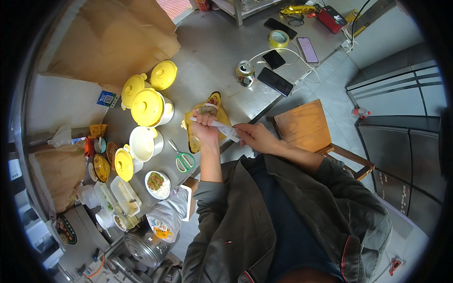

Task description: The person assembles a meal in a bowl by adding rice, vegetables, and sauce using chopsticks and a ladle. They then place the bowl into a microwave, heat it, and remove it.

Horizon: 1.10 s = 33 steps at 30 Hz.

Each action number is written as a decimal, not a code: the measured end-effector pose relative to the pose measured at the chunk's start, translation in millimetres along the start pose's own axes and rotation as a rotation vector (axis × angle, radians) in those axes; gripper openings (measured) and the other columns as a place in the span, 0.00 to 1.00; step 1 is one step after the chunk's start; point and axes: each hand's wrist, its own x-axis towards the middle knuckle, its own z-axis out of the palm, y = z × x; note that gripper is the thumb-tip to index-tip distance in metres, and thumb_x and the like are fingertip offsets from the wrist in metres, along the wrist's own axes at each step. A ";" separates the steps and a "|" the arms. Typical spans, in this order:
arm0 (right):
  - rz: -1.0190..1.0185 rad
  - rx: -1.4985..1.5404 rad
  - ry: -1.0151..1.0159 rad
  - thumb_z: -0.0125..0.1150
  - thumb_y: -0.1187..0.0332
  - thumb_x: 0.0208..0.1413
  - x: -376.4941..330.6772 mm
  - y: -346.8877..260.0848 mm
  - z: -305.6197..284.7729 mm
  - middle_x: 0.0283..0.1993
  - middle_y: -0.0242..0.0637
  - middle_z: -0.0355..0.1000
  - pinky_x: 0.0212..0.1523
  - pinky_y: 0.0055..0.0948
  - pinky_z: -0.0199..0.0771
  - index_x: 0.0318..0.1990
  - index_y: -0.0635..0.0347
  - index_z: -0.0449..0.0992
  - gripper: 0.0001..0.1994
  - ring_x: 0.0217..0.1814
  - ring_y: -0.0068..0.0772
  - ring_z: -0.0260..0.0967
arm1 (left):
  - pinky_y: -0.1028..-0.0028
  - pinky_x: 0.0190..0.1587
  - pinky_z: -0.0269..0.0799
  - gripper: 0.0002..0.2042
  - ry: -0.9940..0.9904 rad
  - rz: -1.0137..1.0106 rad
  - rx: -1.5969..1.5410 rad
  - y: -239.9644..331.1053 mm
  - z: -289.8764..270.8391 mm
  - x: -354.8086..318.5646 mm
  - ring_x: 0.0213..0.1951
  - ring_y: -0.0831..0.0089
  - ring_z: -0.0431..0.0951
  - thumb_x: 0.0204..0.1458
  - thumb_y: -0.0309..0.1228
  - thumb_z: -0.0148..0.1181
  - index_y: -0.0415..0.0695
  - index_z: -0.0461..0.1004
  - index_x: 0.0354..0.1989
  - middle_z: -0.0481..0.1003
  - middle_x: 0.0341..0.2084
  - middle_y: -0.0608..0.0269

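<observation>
My left hand (pixel 205 128) grips a small round container (pixel 208 110) of brownish food, held over a yellow bag (pixel 214 100) lying on the steel counter (pixel 212 52). My right hand (pixel 251 137) holds one end of a white paper strip (pixel 222 126) that runs across to the left hand's fingers. Green-handled scissors (pixel 183 158) lie on the counter just left of my left wrist. Whether the left hand also pinches the strip is unclear.
White pots with yellow lids (pixel 147 106) and an uncovered white pot (pixel 143 143) stand to the left, with a bowl of food (pixel 157 184) and plastic trays (pixel 122 194) nearer. A drink can (pixel 245 73), tape roll (pixel 279 38) and several phones (pixel 275 81) lie farther back. A wooden chair (pixel 306 125) stands at my right.
</observation>
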 end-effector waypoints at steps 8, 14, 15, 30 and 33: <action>0.278 0.491 0.273 0.47 0.64 0.70 30.1 53.9 3.6 0.30 0.33 0.77 0.28 0.23 0.76 0.44 0.61 0.75 0.12 0.29 0.25 0.76 | 0.58 0.53 0.70 0.29 -0.425 0.141 0.353 46.6 26.7 -26.8 0.49 0.62 0.72 0.53 0.17 0.43 0.47 0.62 0.66 0.72 0.50 0.55; 0.550 0.171 0.561 0.48 0.58 0.69 65.5 135.5 9.0 0.33 0.46 0.78 0.33 0.34 0.79 0.55 0.68 0.68 0.20 0.33 0.41 0.79 | 0.60 0.47 0.75 0.17 -0.089 0.193 1.393 79.9 -26.7 -24.8 0.46 0.58 0.81 0.56 0.20 0.50 0.39 0.72 0.55 0.80 0.45 0.51; 0.517 -0.163 0.644 0.49 0.58 0.69 63.2 136.6 22.1 0.33 0.48 0.77 0.34 0.37 0.79 0.56 0.69 0.67 0.21 0.33 0.46 0.78 | 0.59 0.46 0.75 0.16 -0.189 0.257 1.636 84.7 -38.2 -25.8 0.46 0.55 0.81 0.57 0.22 0.51 0.37 0.72 0.54 0.80 0.44 0.48; 0.318 -0.021 0.482 0.51 0.61 0.68 68.9 138.8 119.0 0.36 0.37 0.74 0.45 0.30 0.72 0.53 0.64 0.71 0.15 0.39 0.28 0.70 | 0.53 0.45 0.74 0.14 -1.054 0.496 2.092 103.1 -125.9 -24.1 0.43 0.44 0.78 0.59 0.32 0.52 0.34 0.72 0.48 0.77 0.40 0.40; 0.349 0.070 0.362 0.49 0.57 0.70 88.0 124.5 105.2 0.33 0.32 0.73 0.43 0.28 0.71 0.48 0.63 0.76 0.17 0.36 0.24 0.68 | 0.56 0.46 0.72 0.17 -0.655 0.498 2.045 132.2 -142.8 -3.9 0.43 0.46 0.77 0.61 0.35 0.54 0.35 0.72 0.52 0.77 0.39 0.43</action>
